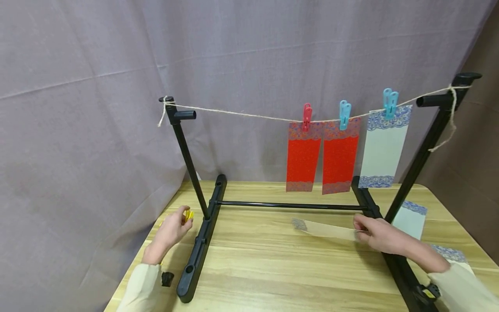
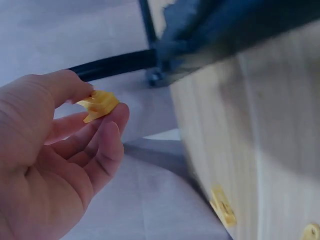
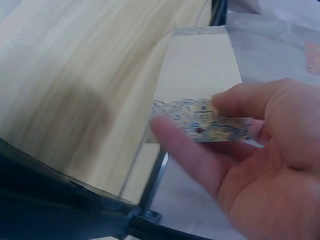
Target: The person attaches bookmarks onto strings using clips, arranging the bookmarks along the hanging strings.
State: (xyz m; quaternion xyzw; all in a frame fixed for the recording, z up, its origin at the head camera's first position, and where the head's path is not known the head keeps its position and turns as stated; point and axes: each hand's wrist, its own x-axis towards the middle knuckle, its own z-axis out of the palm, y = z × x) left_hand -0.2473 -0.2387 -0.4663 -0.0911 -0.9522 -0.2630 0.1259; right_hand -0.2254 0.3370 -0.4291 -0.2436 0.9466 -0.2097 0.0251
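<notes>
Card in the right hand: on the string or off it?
Off: the right hand pinches the card by one patterned end, below the string, nothing clipped to it.

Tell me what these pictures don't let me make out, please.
Head view: part of the held yellow clothespin, covered by the left fingers.
Head view: part of the nearer card on the table, behind the right sleeve.
Left wrist view: the rest of the corner clothespin, cut off by the picture's edge.
Right wrist view: the finest pattern on the held card, blurred.
</notes>
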